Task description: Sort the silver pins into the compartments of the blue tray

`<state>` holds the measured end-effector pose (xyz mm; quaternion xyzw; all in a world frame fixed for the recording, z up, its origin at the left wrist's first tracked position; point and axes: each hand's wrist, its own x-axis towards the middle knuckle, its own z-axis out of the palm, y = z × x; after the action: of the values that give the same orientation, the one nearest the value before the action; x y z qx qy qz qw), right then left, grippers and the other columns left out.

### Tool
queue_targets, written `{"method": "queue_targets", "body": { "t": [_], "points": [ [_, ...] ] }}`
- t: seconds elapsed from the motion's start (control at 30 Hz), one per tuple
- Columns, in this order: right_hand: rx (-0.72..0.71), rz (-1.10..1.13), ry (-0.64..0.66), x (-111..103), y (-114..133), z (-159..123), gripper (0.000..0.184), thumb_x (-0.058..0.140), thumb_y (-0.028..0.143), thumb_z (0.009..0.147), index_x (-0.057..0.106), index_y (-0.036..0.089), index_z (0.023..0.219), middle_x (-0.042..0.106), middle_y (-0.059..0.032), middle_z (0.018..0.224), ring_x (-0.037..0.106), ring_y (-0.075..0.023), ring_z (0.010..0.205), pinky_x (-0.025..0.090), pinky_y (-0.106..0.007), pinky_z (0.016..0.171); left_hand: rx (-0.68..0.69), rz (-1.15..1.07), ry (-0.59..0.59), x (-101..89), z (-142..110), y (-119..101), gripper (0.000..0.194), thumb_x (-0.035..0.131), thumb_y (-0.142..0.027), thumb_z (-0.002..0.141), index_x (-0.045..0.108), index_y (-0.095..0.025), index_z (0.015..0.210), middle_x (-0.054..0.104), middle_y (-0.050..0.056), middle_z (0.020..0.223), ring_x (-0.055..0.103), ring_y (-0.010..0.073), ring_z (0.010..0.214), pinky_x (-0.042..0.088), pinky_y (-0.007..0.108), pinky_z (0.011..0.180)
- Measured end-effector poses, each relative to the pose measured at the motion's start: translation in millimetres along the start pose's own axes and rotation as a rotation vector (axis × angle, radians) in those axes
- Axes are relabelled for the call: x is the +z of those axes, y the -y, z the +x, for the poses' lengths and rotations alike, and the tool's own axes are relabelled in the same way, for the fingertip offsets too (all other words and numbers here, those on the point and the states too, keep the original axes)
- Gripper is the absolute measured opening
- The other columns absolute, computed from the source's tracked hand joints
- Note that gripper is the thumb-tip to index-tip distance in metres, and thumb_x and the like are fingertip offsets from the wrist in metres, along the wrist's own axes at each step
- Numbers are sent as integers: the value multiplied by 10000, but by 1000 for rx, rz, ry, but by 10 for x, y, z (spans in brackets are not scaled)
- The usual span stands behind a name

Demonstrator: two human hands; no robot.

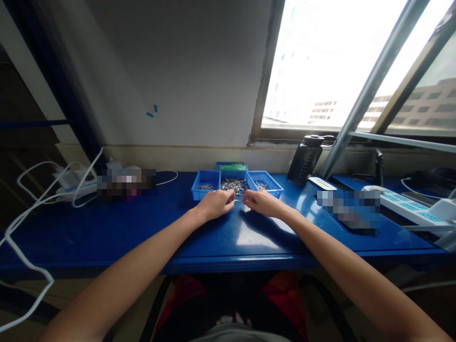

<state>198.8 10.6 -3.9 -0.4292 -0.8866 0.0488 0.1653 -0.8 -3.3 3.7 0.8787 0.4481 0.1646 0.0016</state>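
My left hand (216,204) and my right hand (261,202) are close together over the front of the blue trays, fingers pinched. A small, thin metal piece (239,200) spans the gap between their fingertips; its exact kind is too small to make out. Just behind them is the middle tray, filled with a heap of small metal pieces (233,184). To its left, a blue tray (194,190) holds a few similar pieces, partly behind my left hand. Another blue tray (276,188), on the right, also contains some.
Behind the trays stands a blue bin with green contents (231,166). A black bottle (304,159) is at the back right, near a white flat object (322,184) and a power strip (413,207). White cables (26,259) run along the left. The blue table (124,232) has a front edge.
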Motion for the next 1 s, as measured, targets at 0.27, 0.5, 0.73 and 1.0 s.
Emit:
{"method": "queue_targets", "body": {
  "t": [0.27, 0.5, 0.73, 1.0],
  "points": [
    [4, -4, 14, 13, -10, 3, 168, 428, 274, 828, 552, 185, 897, 587, 7, 606, 506, -104, 555, 319, -199, 542, 16, 21, -32, 40, 9, 31, 206, 403, -348, 827, 527, -223, 935, 640, 25, 797, 603, 186, 725, 418, 246, 615],
    [36, 188, 38, 24, -5, 10, 275, 301, 316, 883, 534, 173, 855, 530, 26, 522, 497, -98, 510, 371, -213, 569, -59, 30, -4, 97, 25, 78, 330, 273, -391, 875, 542, -201, 903, 638, 64, 794, 606, 223, 763, 419, 276, 605],
    [59, 266, 60, 34, -5, 4, 316, 256, 340, 886, 516, 161, 870, 491, 32, 506, 474, -94, 485, 380, -210, 540, -77, -69, 32, 147, 46, 110, 378, 224, -403, 887, 528, -178, 868, 627, 67, 795, 591, 197, 743, 392, 260, 593],
    [63, 184, 38, 31, -7, 4, 247, 317, 322, 869, 512, 172, 891, 540, 30, 540, 482, -93, 503, 357, -204, 547, -33, -181, 24, 124, 55, 115, 261, 322, -366, 865, 510, -185, 876, 612, 41, 756, 567, 166, 686, 376, 235, 572]
  ]
}}
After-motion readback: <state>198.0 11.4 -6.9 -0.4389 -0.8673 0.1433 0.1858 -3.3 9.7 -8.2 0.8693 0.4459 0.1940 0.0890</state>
